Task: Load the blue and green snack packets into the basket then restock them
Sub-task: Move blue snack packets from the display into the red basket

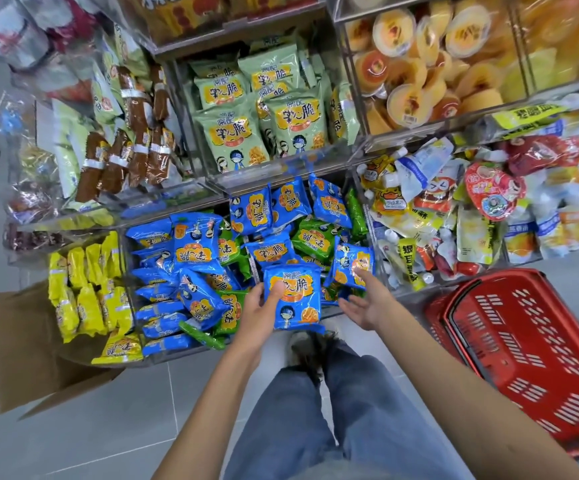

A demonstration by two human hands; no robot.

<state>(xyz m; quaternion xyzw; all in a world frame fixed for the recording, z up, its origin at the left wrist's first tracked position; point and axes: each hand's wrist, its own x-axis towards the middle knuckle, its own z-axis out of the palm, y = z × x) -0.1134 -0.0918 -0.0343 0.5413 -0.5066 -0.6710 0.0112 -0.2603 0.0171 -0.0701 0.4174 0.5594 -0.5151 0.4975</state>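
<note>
A clear bin point(177, 355) on the lowest shelf holds a jumble of blue snack packets point(196, 242) and green snack packets point(312, 235). My left hand point(260, 306) grips one blue packet point(293, 299) at the bin's front edge, thumb on its face. My right hand point(364, 299) is just to its right, palm up with fingers spread, fingertips touching another blue packet point(352, 266) that leans in the bin. The red basket point(530, 355) stands on the floor to the right, tilted, and I see nothing in it.
Pale green packets point(263, 109) fill the bin above. Yellow packets point(87, 292) lie left, over an open cardboard box point(35, 358). Drink pouches point(454, 216) fill the right bin. My legs and a shoe point(310, 348) are below the hands on the grey tile floor.
</note>
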